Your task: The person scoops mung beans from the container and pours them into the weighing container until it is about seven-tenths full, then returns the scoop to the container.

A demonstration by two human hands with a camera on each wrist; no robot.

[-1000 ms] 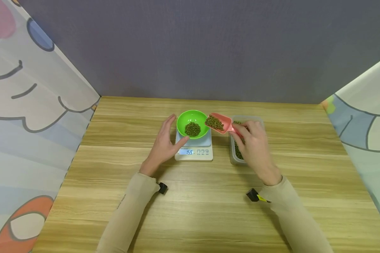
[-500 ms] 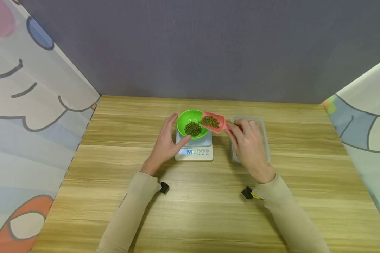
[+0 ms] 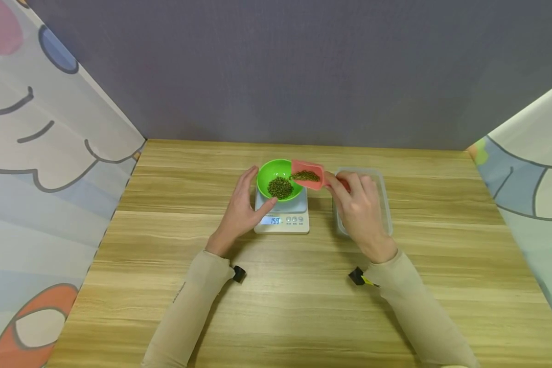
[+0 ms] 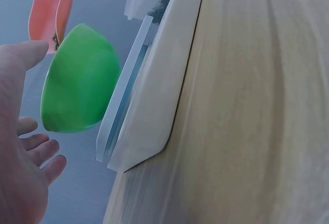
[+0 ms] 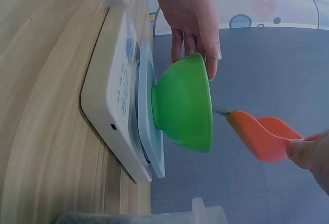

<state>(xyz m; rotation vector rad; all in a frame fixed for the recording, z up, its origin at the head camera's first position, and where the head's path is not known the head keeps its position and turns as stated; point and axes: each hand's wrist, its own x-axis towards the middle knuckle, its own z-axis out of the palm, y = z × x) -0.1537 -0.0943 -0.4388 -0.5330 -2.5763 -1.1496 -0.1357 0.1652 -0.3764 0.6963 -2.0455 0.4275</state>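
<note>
A green bowl (image 3: 269, 171) with a heap of small green beans (image 3: 280, 188) inside stands on a white kitchen scale (image 3: 282, 225), whose display reads 15.9. My right hand (image 3: 361, 209) grips the handle of a pink scoop (image 3: 319, 182), tilted with its lip over the bowl's right rim. Beans lie in the scoop, and some spill from its lip in the right wrist view (image 5: 221, 112). Around the bowl's left side my left hand (image 3: 240, 210) is spread, thumb near the front rim and fingers relaxed, as the left wrist view of the bowl (image 4: 82, 82) also shows.
A clear plastic container (image 3: 386, 204) stands right of the scale, partly hidden under my right hand. The wooden table (image 3: 285, 301) meets a grey wall panel (image 3: 303, 76) at the back, with cartoon-printed sheets (image 3: 50, 153) at both sides.
My right hand has moved the scoop left over the bowl's rim and tilted it, and the beans in it have shifted and lessened. My left hand stays nearly still; the display still reads 15.9.
</note>
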